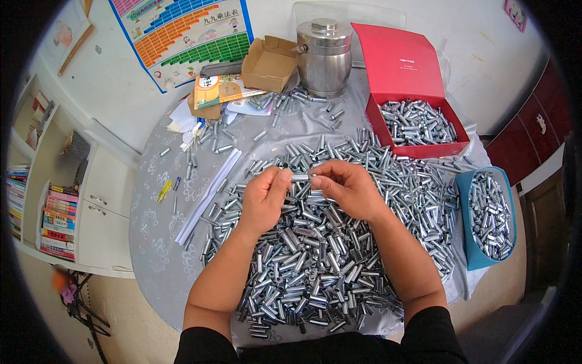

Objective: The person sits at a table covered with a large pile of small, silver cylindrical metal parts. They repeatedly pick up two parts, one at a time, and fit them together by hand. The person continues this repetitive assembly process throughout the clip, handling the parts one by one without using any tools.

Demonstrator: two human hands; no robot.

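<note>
1. Both are clamped, my left hand (267,195) and my right hand (348,188), on opposite ends of one silvery tube (300,178) above the pile of metal tubes (315,267).
2. Right of the pile stands a filled blue bin (477,259).
3. Behind the pile, an open red box (431,150) holds metal parts (418,121).
4. Left of the pile lies a white strip (208,198).

Left fingers (280,179), right fingers (326,184) pinched, close together; forearms (219,272) angled inward.
</note>
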